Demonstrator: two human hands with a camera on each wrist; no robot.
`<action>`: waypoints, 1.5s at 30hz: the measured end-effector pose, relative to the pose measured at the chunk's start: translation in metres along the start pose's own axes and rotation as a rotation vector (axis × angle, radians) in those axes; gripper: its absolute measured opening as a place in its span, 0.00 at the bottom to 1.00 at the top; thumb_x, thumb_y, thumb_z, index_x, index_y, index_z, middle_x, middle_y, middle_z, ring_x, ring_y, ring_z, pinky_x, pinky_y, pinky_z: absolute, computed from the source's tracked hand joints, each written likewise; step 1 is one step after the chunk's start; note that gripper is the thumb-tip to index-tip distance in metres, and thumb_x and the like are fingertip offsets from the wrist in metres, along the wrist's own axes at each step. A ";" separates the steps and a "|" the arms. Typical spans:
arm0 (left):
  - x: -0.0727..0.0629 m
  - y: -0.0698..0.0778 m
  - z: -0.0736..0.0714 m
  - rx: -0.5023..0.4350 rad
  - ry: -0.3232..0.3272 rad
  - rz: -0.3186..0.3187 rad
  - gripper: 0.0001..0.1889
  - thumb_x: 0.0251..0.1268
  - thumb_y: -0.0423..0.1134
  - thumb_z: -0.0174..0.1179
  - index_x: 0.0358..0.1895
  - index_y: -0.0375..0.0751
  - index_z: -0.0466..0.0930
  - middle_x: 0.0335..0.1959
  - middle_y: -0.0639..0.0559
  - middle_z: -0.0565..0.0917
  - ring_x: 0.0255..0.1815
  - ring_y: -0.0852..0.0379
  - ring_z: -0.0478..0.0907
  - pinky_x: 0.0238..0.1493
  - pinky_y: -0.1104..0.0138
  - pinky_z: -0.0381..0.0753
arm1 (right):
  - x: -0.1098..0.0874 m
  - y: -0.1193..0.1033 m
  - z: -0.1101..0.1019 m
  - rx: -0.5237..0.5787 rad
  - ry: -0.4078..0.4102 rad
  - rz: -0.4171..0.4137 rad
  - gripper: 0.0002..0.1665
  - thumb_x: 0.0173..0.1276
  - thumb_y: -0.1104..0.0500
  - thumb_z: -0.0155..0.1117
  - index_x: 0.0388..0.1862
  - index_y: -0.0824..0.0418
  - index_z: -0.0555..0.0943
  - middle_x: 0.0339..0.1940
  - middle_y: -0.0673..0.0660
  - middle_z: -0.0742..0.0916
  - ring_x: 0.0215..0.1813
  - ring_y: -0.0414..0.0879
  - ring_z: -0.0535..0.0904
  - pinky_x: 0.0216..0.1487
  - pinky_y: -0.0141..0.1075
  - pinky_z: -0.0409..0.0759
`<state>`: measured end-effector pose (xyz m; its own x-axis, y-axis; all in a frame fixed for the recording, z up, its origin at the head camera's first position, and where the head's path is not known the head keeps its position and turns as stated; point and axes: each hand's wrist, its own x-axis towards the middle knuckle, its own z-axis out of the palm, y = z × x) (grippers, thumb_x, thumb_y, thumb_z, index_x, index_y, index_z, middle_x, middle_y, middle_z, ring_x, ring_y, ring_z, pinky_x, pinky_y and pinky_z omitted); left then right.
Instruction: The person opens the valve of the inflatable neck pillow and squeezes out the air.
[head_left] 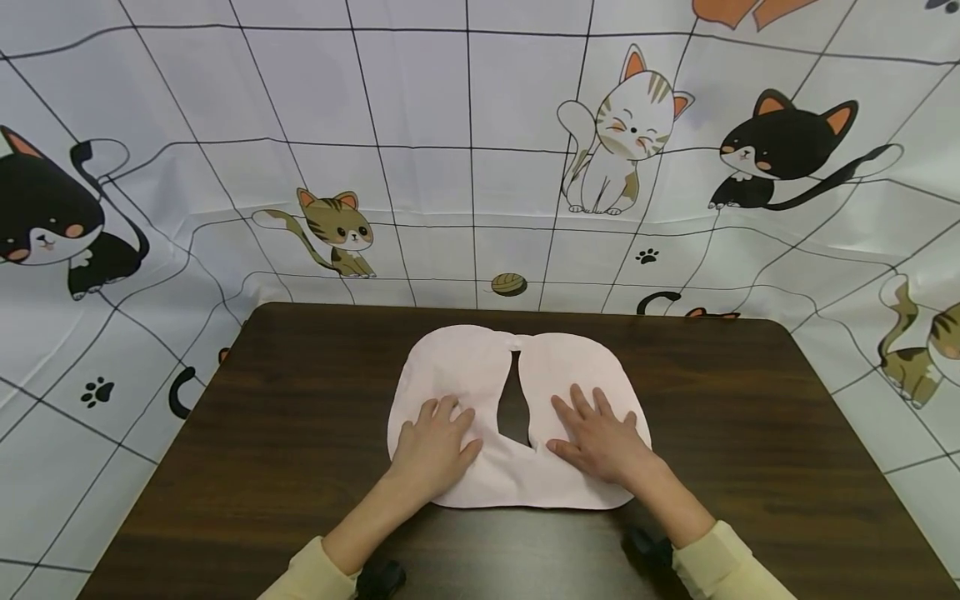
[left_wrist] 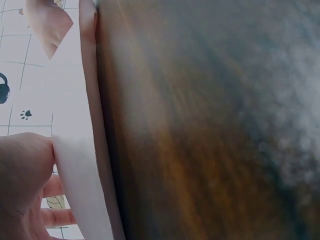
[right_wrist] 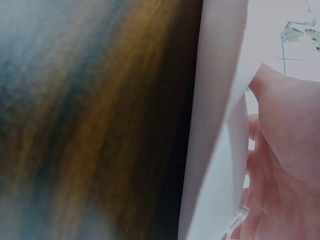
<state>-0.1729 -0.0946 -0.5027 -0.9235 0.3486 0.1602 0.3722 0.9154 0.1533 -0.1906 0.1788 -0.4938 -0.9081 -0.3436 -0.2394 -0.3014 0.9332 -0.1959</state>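
A pale pink, flat, cloth-like piece point(head_left: 461, 362) with rounded corners, bib-like in outline, lies on the dark wooden table point(head_left: 300, 400). A narrow pointed opening runs down its middle, with a thin strip joining the two sides at the top. On its left side rests my left hand point(head_left: 435, 446), fingers spread. My right hand point(head_left: 603, 442) lies on the right side in the same way, its fingers mostly straight. In the right wrist view, a small clear object point(right_wrist: 238, 220) shows by the fingers of my right hand point(right_wrist: 290, 145); its kind is unclear.
Behind and beside the table hangs a white sheet point(head_left: 420, 92) with black grid lines and cartoon cats. Dark wrist devices point(head_left: 382, 577) sit under the forearms. Brown tabletop extends to the left and right of the pink piece.
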 end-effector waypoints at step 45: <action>-0.016 0.006 -0.025 0.001 0.039 0.049 0.23 0.68 0.53 0.66 0.61 0.46 0.83 0.62 0.39 0.78 0.64 0.37 0.74 0.47 0.43 0.80 | -0.020 0.001 -0.004 -0.015 0.116 -0.044 0.43 0.74 0.37 0.60 0.79 0.60 0.66 0.80 0.70 0.64 0.75 0.72 0.62 0.63 0.74 0.63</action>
<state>-0.1533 -0.1000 -0.4797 -0.8997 0.3852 0.2053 0.4169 0.8976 0.1430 -0.1738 0.1872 -0.4853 -0.9212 -0.3705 -0.1193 -0.3452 0.9193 -0.1893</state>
